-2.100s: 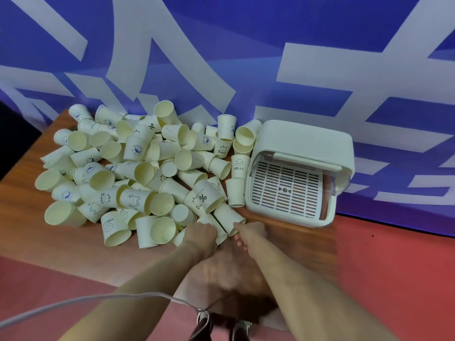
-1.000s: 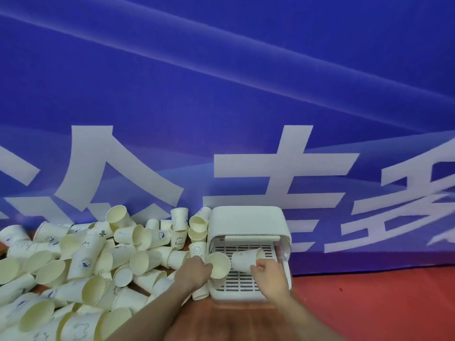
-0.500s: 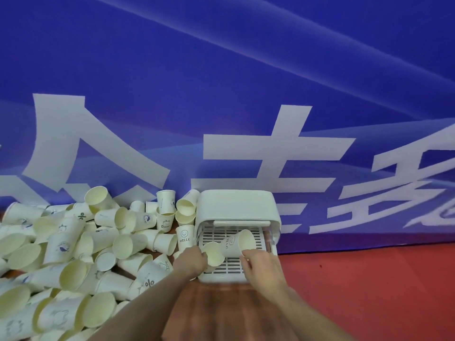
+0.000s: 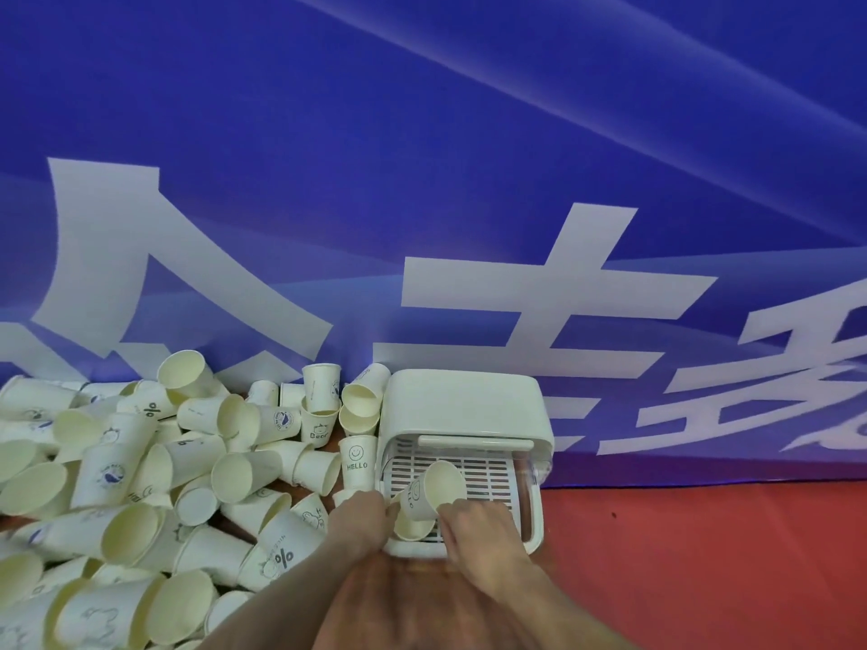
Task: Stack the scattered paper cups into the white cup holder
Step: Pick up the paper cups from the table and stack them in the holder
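Both hands hold cream paper cups over the white cup holder (image 4: 462, 405)'s slotted tray: right hand (image 4: 478, 532) fingers clamp a tilted cup (image 4: 434, 490); left hand (image 4: 359, 518) fingers curl round another cup (image 4: 410, 527) at its seven o'clock.

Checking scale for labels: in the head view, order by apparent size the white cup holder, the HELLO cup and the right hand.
1. white cup holder
2. right hand, though it is nearer the camera
3. HELLO cup

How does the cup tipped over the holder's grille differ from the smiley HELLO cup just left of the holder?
The cream paper cup over the slotted grille lies tilted, mouth facing up and right; the cream paper HELLO cup stands upright. The right hand touches the tilted cup; no hand touches the HELLO cup. The tilted cup is inside the white plastic cup holder, the HELLO cup outside it. Both look alike in colour and size.
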A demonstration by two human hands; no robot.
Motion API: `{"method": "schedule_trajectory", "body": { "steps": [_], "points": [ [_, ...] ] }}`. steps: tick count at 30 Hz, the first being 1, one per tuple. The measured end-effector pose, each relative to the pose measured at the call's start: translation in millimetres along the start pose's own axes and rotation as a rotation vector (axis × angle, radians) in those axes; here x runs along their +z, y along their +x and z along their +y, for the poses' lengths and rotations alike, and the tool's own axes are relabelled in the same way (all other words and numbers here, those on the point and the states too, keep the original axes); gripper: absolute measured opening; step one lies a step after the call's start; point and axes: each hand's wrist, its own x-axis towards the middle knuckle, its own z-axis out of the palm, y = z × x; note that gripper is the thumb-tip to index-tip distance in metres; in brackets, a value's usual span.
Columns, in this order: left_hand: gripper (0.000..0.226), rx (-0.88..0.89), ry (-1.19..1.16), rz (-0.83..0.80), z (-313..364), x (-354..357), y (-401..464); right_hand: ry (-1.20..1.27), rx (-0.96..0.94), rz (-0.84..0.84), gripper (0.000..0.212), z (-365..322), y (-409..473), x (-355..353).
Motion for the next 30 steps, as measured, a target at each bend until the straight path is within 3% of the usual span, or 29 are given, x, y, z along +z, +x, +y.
{"method": "schedule_trajectory", "body": {
  "steps": [7,9,12,21,30],
  "points": [
    [0.048,0.024,-0.106,0.066,-19.2,-12.7,-15.9,-0.112,-0.063,-0.084,0.017,-12.0,6.4,0.1],
    [0.048,0.039,-0.107,0.082,-29.1,-18.7,-21.4,-0.11,-0.117,-0.106,0.007,-15.6,3.6,-5.1],
    [0.048,0.08,-0.01,0.135,-40.8,-35.1,-28.4,-0.126,-0.097,-0.165,0.027,-21.0,3.6,-4.3],
    [0.048,0.085,0.017,0.197,-58.5,-68.6,-55.7,-0.19,-0.005,-0.246,0.033,-37.8,7.8,-7.8],
    [0.044,0.01,0.038,0.221,-89.8,-74.1,-76.2,-0.116,0.008,-0.192,0.033,-58.6,3.7,-12.5]
  ]
}}
